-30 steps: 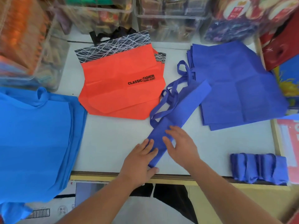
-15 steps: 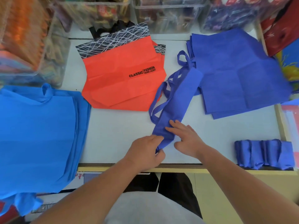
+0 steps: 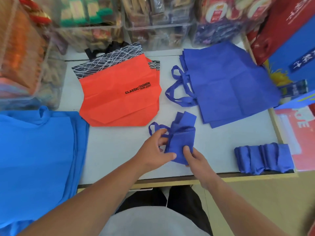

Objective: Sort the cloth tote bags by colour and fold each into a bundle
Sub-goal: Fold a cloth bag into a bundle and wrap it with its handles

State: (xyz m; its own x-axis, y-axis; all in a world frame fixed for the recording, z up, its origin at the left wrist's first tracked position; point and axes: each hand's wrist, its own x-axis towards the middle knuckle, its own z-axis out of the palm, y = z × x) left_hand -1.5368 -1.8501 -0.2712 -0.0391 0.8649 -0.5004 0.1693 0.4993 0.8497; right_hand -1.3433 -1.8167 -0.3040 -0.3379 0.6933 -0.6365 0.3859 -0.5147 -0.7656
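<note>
A dark-blue tote bag (image 3: 181,142), folded into a short thick packet, lies near the table's front edge with its handle loops trailing to the left. My left hand (image 3: 153,150) grips its left side, thumb on top and fingers in the handle loops. My right hand (image 3: 196,159) pinches its lower right corner. A flat stack of dark-blue totes (image 3: 226,82) lies at the back right. Orange totes with a black patterned band (image 3: 119,96) lie in the middle. A pile of light-blue totes (image 3: 37,154) covers the left side. Several folded dark-blue bundles (image 3: 264,157) sit in a row at the front right.
Clear plastic bins of packaged goods (image 3: 153,23) line the back and left of the white table (image 3: 115,150). Red and blue boxes (image 3: 289,40) crowd the right edge. The table's wooden front edge (image 3: 170,181) runs just under my wrists.
The long dark-blue strip has been folded up from its near end into a short packet. Both hands have moved onto that packet, and the view has tilted down slightly.
</note>
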